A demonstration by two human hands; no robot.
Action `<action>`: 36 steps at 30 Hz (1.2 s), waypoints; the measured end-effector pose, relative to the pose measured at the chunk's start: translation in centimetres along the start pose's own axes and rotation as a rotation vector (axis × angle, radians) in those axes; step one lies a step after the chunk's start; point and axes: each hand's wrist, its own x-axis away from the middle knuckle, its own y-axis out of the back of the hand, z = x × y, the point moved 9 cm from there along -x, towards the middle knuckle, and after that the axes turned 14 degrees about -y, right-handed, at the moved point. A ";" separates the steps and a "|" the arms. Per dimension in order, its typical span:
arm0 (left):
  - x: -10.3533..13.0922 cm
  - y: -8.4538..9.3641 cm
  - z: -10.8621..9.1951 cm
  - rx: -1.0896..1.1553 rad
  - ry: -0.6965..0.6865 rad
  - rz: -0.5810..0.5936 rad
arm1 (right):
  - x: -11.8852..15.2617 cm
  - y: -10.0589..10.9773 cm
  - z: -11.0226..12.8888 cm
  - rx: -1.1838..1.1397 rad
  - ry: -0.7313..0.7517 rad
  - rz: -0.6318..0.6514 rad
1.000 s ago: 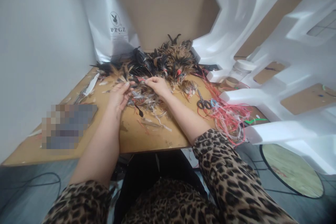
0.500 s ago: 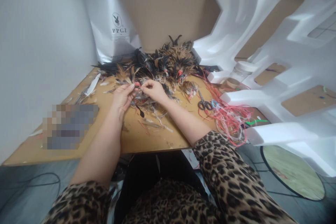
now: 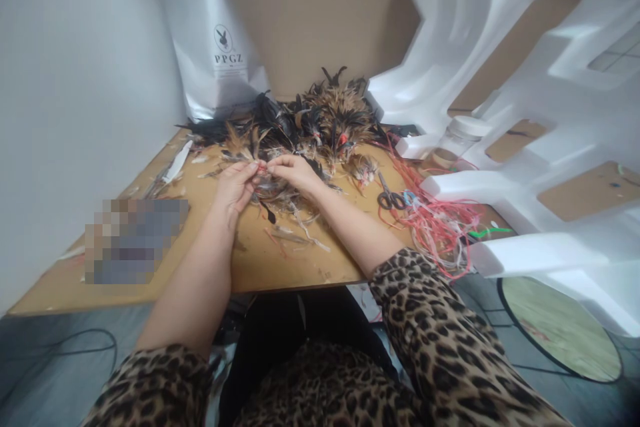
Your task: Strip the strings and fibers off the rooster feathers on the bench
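Observation:
My left hand is closed in a pinch on a small feather bundle, whose brown and dark feathers fan upward above the fingers. A bit of red strip shows at the bundle's base, between both sets of fingertips. Beside it my right hand is also closed, thumb and forefinger together at the red strip. Loose feathers and pale strands lie beneath both hands. Behind them is a large heap of dark and brown feathers.
Black-handled scissors lie right of my hands, next to tangled red and white strips. A clear jar stands among white foam pieces. A silver bag is at the back left. A pixelated area covers something on the table's left.
The fingertips of my right hand have shifted slightly, its fingers now stretched flatter towards my left hand. Less of the red strip shows between them.

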 end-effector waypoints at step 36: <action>-0.1 0.0 -0.3 -0.090 -0.089 -0.030 | 0.8 1.2 1.4 0.238 0.164 -0.267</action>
